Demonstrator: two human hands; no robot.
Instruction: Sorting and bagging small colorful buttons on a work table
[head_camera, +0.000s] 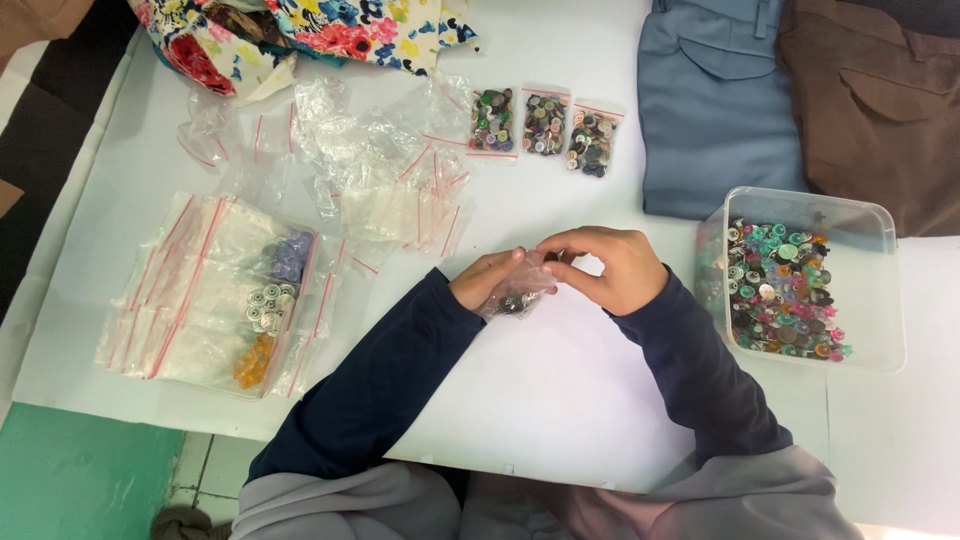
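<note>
Both dark blue sleeves reach forward over the white table (560, 400). The left hand (484, 278) cups a small clear zip bag of buttons (516, 292) from beneath, fingers curled around it, while the right hand (610, 268) pinches the bag's top edge between thumb and fingertips. The two hands meet over the middle of the table, and the bag hangs between them, just above the surface.

To the right of the hands, a clear plastic tub (880, 300) stands open, holding a heap of mixed coloured buttons (785, 290). To the left lies a stack of clear zip bags with red seal strips (205, 295); some hold white, lilac and orange buttons. Beyond that stack, loose empty zip bags (390, 170) lie crumpled and overlapping.

Farther back, three small filled button bags (545, 125) lie side by side in a row. Behind the tub lie a folded blue garment (715, 110) and a folded brown garment (880, 100), touching each other. At the far left edge sits a bundle of flowered fabric (310, 30), partly cut off by the frame.
</note>
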